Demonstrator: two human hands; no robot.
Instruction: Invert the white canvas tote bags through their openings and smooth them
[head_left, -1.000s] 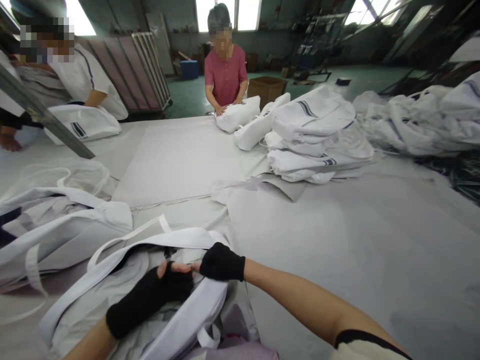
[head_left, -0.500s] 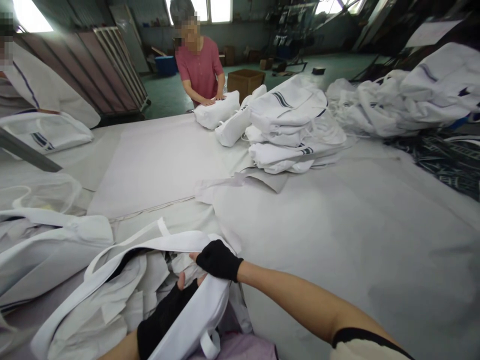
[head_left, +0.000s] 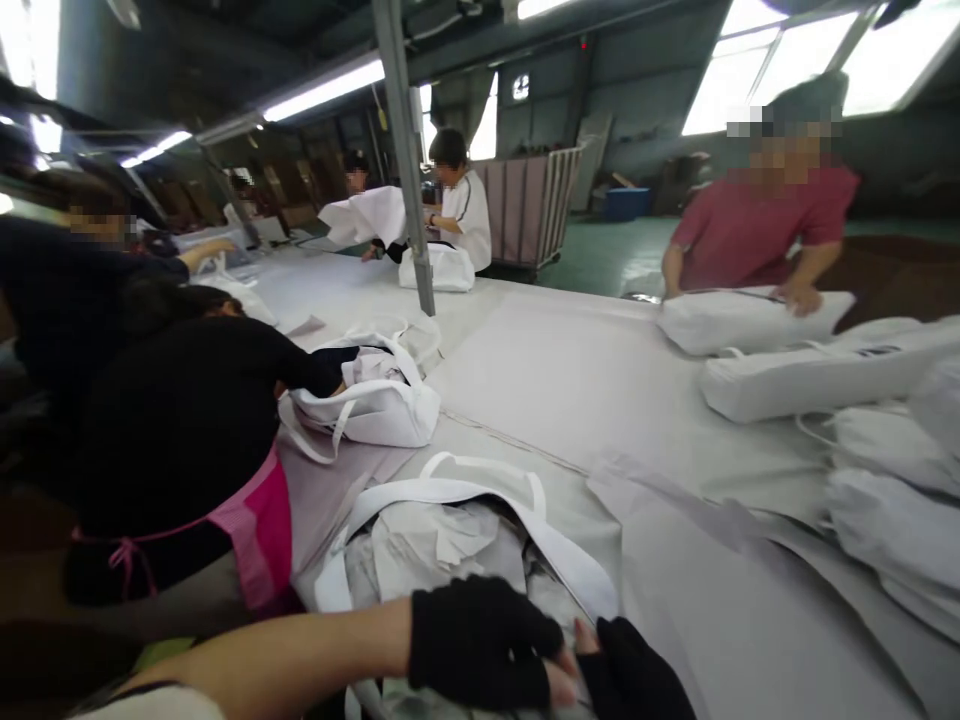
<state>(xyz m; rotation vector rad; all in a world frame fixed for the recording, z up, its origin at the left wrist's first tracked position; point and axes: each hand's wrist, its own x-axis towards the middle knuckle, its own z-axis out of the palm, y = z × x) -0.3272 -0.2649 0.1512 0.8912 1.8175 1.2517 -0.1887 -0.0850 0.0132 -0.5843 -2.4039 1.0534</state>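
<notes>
**Both hands at the near right rim of an open white tote bag [head_left: 570,565], front of surface [head_left: 540,360]**

Surface is the biggest item: long, pale, sheet-covered, running from the near edge to the far left.

Person in black [head_left: 180,410], left side, bends over it in a pink apron [head_left: 262,530], one arm reaching to a second open bag [head_left: 382,415].

Open white tote bag sits front and centre, mouth up, strap handle [head_left: 480,465] arched at its far side. Crumpled pale filling [head_left: 435,540] inside — cloth or paper, can't tell.

Person in red shirt [head_left: 765,230], far right, has both hands on a closed white bag [head_left: 750,318]. A long white bag [head_left: 810,375] lies just nearer, then a bag stack [head_left: 900,520] at the right edge.

Hands, both in black fingerless gloves: left hand [head_left: 487,645] is over the tote's near side, fingers bent; right hand [head_left: 637,670] is just beside it, partly cut off by the frame. Fingertips close together at the rim — blurred, can't tell if either pinches fabric.

Slatted cart [head_left: 525,210] stands behind the surface. Smaller: person in white shirt [head_left: 469,220] near the grey post [head_left: 405,150], white bag [head_left: 442,268] there, blue tub [head_left: 626,204] on the floor.
</notes>
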